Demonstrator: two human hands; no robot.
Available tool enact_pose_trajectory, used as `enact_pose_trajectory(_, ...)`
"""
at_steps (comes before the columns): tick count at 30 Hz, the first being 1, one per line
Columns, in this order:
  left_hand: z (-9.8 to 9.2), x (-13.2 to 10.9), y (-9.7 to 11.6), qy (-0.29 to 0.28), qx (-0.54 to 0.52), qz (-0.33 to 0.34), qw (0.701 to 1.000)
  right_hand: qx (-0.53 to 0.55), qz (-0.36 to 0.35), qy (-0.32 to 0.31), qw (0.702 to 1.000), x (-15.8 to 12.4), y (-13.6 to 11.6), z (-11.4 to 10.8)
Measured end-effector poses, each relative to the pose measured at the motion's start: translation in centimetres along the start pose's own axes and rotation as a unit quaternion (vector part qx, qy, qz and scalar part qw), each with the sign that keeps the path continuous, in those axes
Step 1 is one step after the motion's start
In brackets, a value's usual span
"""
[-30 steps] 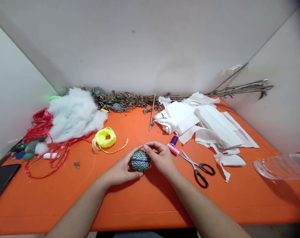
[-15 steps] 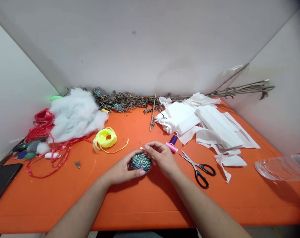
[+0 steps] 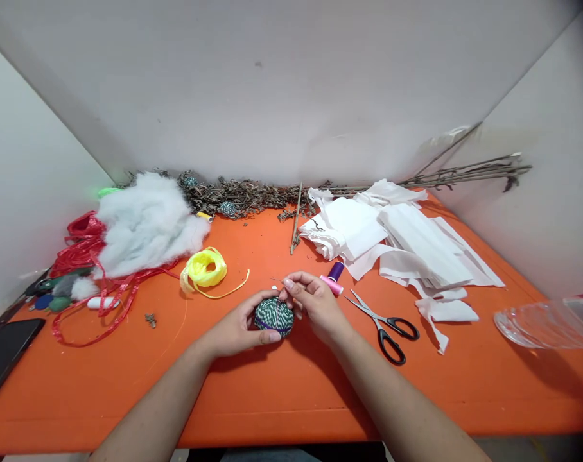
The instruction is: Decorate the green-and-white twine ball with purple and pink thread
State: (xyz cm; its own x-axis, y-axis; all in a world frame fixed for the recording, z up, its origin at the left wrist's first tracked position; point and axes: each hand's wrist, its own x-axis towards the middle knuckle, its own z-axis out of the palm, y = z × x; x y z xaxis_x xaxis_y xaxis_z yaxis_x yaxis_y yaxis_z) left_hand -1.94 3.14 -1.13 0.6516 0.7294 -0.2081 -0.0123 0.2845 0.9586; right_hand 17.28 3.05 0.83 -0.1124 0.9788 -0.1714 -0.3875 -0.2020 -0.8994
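My left hand [image 3: 238,328] is wrapped round a ball [image 3: 274,317] wound with dark green and white thread, a purple band running across its lower part. The thumb presses on its front. At the ball's upper right, my right hand [image 3: 313,305] pinches a thin needle [image 3: 275,279] between thumb and forefinger, its point sticking out to the left. A fine thread seems to run from the fingers to the ball's top. Just right of that hand lie a pink thread spool [image 3: 330,285] and a purple thread spool [image 3: 336,271].
Black-handled scissors [image 3: 385,325] lie on the orange table [image 3: 253,410]. White cloth pieces [image 3: 417,247] cover the right back. Yellow ribbon [image 3: 205,267], white stuffing [image 3: 149,224], red ribbon [image 3: 84,247] and a phone [image 3: 12,353] are leftward. Dried stalks [image 3: 257,196] line the wall; a clear plastic container [image 3: 544,324] stands right.
The right fingers have shifted very slightly at the top of the ball, still pinching the needle. The left hand keeps the ball in the same place.
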Motion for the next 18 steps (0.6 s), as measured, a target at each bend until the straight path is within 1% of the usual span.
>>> enact_pose_trajectory(9, -0.09, 0.13, -0.04, 0.008, -0.001, -0.005, 1.0, 0.02, 0.011, -0.006, 1.0, -0.06, -0.22, -0.04)
enact_pose_trajectory(18, -0.26, 0.4, -0.49, 0.013, -0.021, -0.019, 1.0, 0.027, 0.005, -0.008, 1.0, -0.05, -0.3, -0.21)
